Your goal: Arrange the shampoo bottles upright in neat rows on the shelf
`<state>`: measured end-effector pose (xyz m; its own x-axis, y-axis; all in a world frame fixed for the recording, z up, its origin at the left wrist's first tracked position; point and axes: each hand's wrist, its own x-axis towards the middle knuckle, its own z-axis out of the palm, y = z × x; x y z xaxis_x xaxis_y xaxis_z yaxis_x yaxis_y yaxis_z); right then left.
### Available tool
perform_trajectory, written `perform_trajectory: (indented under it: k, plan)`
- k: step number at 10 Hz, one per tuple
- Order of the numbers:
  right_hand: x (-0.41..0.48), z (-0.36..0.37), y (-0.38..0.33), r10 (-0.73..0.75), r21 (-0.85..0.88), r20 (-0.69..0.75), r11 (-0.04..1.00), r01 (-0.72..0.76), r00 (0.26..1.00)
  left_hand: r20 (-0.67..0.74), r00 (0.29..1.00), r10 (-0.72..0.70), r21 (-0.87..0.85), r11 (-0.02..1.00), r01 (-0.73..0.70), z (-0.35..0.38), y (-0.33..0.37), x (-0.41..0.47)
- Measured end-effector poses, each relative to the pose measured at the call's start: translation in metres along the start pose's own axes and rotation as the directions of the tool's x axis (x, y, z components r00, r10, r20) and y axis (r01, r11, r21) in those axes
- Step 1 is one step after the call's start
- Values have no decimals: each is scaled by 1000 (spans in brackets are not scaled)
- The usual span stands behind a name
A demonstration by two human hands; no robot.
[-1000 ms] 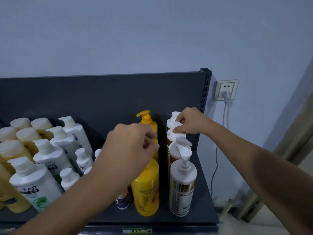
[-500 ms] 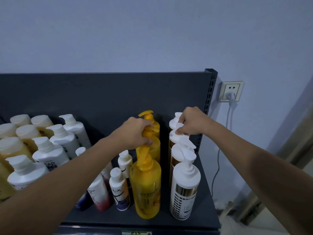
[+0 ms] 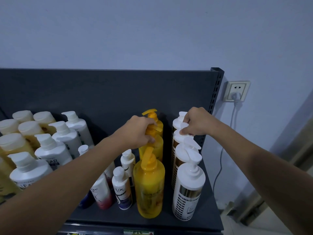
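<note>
On the dark grey metal shelf (image 3: 210,216), my left hand (image 3: 138,133) gripped a yellow plastic pump bottle (image 3: 155,141) while my right hand (image 3: 197,122) pinched a white pump bottle (image 3: 177,138)'s nozzle.

A small white bottle (image 3: 122,189) reads "LUX"; the pink-bottomed bottle (image 3: 100,192) beside it reads "Dove"; a white pump bottle (image 3: 52,155) shows "EAR".

Hands (image 3: 138,131) on upright pump bottles (image 3: 149,182)

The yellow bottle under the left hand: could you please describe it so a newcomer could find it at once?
On the dark shelf, find the column of three yellow pump bottles beside the white-and-gold ones. It is the middle yellow bottle, the only one with the left hand gripping its pump.
</note>
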<state>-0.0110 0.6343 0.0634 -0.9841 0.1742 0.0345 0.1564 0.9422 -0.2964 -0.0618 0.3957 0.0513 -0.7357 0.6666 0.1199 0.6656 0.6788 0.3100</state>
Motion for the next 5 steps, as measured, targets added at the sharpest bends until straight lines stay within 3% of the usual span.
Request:
perform_trajectory:
  k: [3, 5]
  plan:
    - [-13, -5, -8, -38, -35, -29, 999, 37, 999, -57, 998, 23, -73, 997, -27, 4, -5, -6]
    - [-37, -10, -49, -98, -1, -194, 995, 100, 976, -104, 995, -5, -185, 983, -14, 3, -18, -27]
